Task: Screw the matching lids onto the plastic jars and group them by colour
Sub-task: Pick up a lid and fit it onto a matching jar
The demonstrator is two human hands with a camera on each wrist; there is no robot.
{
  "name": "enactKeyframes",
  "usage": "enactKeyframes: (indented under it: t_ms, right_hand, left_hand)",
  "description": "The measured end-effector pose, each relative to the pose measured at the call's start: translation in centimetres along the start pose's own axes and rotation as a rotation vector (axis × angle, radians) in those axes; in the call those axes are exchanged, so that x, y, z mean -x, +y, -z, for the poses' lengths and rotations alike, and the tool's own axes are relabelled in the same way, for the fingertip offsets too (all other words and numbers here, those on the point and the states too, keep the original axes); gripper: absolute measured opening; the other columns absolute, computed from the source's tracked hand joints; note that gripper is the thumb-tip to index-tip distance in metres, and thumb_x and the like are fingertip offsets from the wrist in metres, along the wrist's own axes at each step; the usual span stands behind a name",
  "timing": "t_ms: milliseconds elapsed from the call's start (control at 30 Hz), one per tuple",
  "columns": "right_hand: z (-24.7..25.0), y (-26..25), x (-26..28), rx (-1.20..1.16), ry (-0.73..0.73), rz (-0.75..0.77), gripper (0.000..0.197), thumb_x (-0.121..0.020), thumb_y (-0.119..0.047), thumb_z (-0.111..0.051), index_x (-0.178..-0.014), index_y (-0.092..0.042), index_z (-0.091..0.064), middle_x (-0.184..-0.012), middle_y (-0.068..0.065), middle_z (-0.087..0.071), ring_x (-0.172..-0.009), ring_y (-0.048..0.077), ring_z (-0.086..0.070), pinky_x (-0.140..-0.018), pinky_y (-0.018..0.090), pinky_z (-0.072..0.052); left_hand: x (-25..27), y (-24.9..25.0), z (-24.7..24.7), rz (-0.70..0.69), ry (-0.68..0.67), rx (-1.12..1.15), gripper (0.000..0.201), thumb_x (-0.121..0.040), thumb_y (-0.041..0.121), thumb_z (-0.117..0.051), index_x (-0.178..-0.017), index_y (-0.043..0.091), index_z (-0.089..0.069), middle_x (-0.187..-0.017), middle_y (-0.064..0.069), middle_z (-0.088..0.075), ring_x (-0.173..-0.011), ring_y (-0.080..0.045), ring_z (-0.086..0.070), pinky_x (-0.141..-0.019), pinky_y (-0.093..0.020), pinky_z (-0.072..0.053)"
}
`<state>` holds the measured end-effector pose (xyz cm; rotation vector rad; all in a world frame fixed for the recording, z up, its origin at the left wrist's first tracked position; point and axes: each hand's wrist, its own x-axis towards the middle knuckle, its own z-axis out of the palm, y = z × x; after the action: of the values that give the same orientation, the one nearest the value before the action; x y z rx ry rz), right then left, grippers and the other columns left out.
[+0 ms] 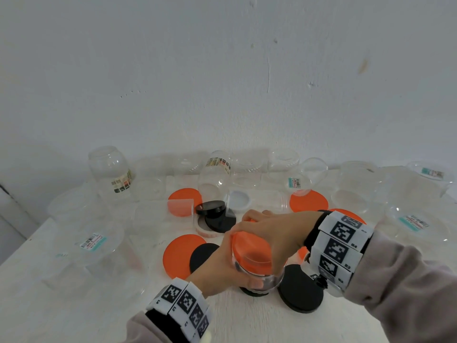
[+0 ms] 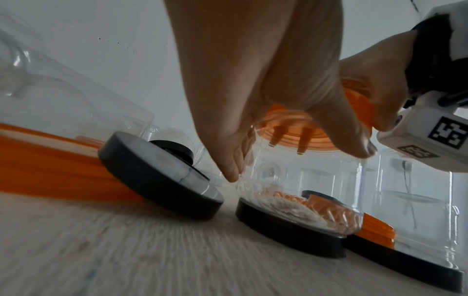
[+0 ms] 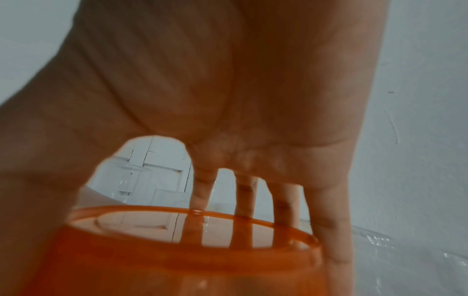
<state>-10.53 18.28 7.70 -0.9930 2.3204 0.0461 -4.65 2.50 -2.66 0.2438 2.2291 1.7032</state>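
Note:
A small clear plastic jar (image 1: 262,277) stands near the table's front on a black lid (image 2: 286,228). My left hand (image 1: 222,264) grips the jar's body from the left, thumb on the near side. An orange lid (image 1: 249,248) sits on the jar's mouth. My right hand (image 1: 272,227) reaches over from the right, with its fingers curled round the lid's rim. In the left wrist view the jar (image 2: 303,176) shows the orange lid (image 2: 298,136) through its clear wall. In the right wrist view the lid (image 3: 177,250) fills the bottom, under my palm (image 3: 228,80).
Several lidless clear jars (image 1: 215,179) stand along the white wall and at both sides. Loose orange lids (image 1: 181,256), black lids (image 1: 300,290) and a white lid (image 1: 238,199) lie around the held jar. The table's left edge (image 1: 22,246) runs diagonally.

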Motion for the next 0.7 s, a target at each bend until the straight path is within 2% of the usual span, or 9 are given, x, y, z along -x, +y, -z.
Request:
enactKeyframes:
  t_ms: [167, 267, 333, 433, 533, 600, 700]
  right_hand:
    - [0.18, 0.15, 0.05, 0.002, -0.009, 0.022, 0.108, -0.067, -0.025, -0.084, -0.142, -0.052, -0.013, -0.139, -0.013, -0.018, -0.127, 0.021, -0.025, -0.102, 0.049, -0.039]
    - [0.2, 0.15, 0.2, -0.008, -0.016, 0.033, 0.107, -0.067, -0.023, -0.084, -0.143, -0.051, -0.015, -0.139, -0.012, -0.018, -0.127, 0.021, -0.025, -0.103, 0.049, -0.038]
    - [0.29, 0.14, 0.32, 0.008, -0.022, 0.046, 0.106, -0.068, -0.021, -0.083, -0.143, -0.052, -0.015, -0.139, -0.012, -0.019, -0.126, 0.021, -0.027, -0.103, 0.049, -0.039]
    - [0.54, 0.02, 0.45, 0.032, -0.042, 0.069, 0.106, -0.068, -0.017, -0.082, -0.144, -0.05, -0.016, -0.141, -0.011, -0.019, -0.128, 0.021, -0.028, -0.104, 0.047, -0.037]
    - [0.72, -0.22, 0.55, 0.054, -0.066, 0.08, 0.106, -0.068, -0.015, -0.082, -0.145, -0.049, -0.017, -0.143, -0.011, -0.019, -0.132, 0.021, -0.027, -0.105, 0.048, -0.036]
    - [0.75, -0.34, 0.54, 0.07, -0.071, 0.093, 0.105, -0.068, -0.014, -0.082, -0.145, -0.048, -0.019, -0.143, -0.01, -0.02, -0.132, 0.02, -0.027, -0.106, 0.049, -0.036]
    - [0.63, -0.46, 0.5, 0.078, -0.076, 0.083, 0.105, -0.067, -0.014, -0.083, -0.143, -0.049, -0.019, -0.141, -0.008, -0.022, -0.131, 0.022, -0.029, -0.104, 0.049, -0.038]
  left_hand:
    - [-0.04, -0.14, -0.04, -0.003, 0.002, 0.023, 0.106, -0.065, 0.005, -0.087, -0.138, 0.043, -0.019, -0.14, 0.007, -0.042, -0.125, -0.005, -0.048, -0.1, -0.025, -0.047]
    - [-0.06, -0.29, -0.08, -0.002, 0.006, 0.016, 0.107, -0.064, 0.008, -0.088, -0.138, 0.044, -0.02, -0.139, 0.008, -0.041, -0.126, -0.007, -0.047, -0.104, -0.031, -0.046]
    - [-0.1, -0.43, -0.1, -0.002, 0.008, 0.016, 0.106, -0.063, 0.009, -0.088, -0.137, 0.045, -0.021, -0.139, 0.009, -0.041, -0.125, -0.005, -0.047, -0.104, -0.03, -0.045]
    - [-0.08, -0.73, -0.12, -0.011, -0.001, 0.033, 0.104, -0.063, 0.011, -0.088, -0.133, 0.049, -0.022, -0.14, 0.011, -0.039, -0.124, 0.0, -0.046, -0.096, -0.019, -0.047]
    - [0.04, -0.88, -0.22, -0.03, -0.008, 0.037, 0.1, -0.063, 0.011, -0.089, -0.129, 0.052, -0.026, -0.14, 0.014, -0.038, -0.119, 0.008, -0.048, -0.091, -0.014, -0.046]
    - [0.16, -0.93, -0.32, -0.037, -0.008, 0.054, 0.099, -0.061, 0.011, -0.088, -0.129, 0.05, -0.027, -0.141, 0.012, -0.037, -0.122, 0.005, -0.047, -0.094, -0.017, -0.046]
    - [0.34, -0.83, -0.31, -0.03, -0.021, 0.076, 0.101, -0.061, 0.012, -0.088, -0.134, 0.046, -0.028, -0.142, 0.008, -0.04, -0.127, -0.003, -0.046, -0.103, -0.028, -0.045]
